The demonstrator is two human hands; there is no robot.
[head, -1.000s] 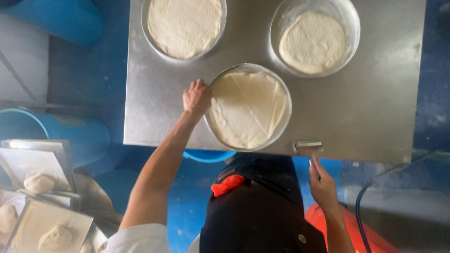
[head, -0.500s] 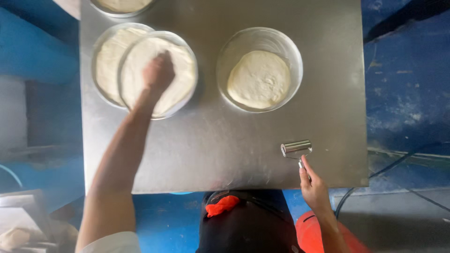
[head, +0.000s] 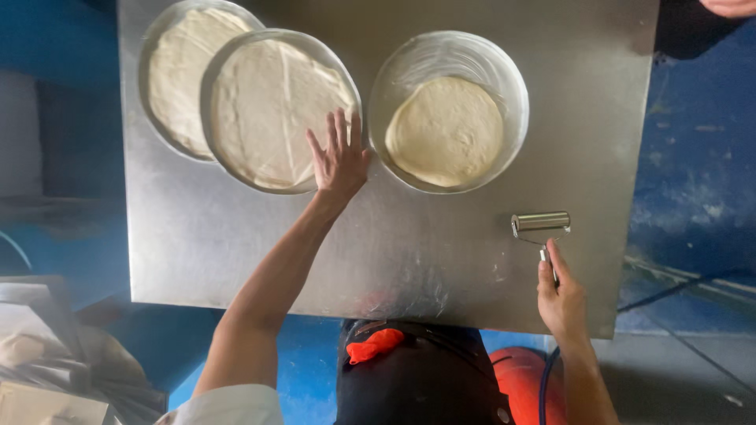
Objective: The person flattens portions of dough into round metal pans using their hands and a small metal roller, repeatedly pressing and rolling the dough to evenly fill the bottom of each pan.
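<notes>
My left hand (head: 339, 157) lies flat with fingers spread on the near right rim of a round metal pan (head: 228, 169) whose flattened dough (head: 272, 110) fills it. This pan partly overlaps a second dough-filled pan (head: 169, 75) to its left. A third pan (head: 504, 79) to the right holds a smaller dough disc (head: 445, 130). My right hand (head: 561, 295) grips the handle of a small metal roller (head: 540, 222) resting on the steel table (head: 441, 260) near its front right corner.
Trays with dough pieces (head: 24, 346) sit low at the left beside the table. Someone else's hand (head: 728, 6) shows at the top right corner. A red object (head: 520, 378) and a dark cable (head: 685, 287) lie on the floor at the right.
My left hand slid from the top of the dough pan to its near right rim. The view shifted so the pans sit further right. The right hand stays on the roller.
</notes>
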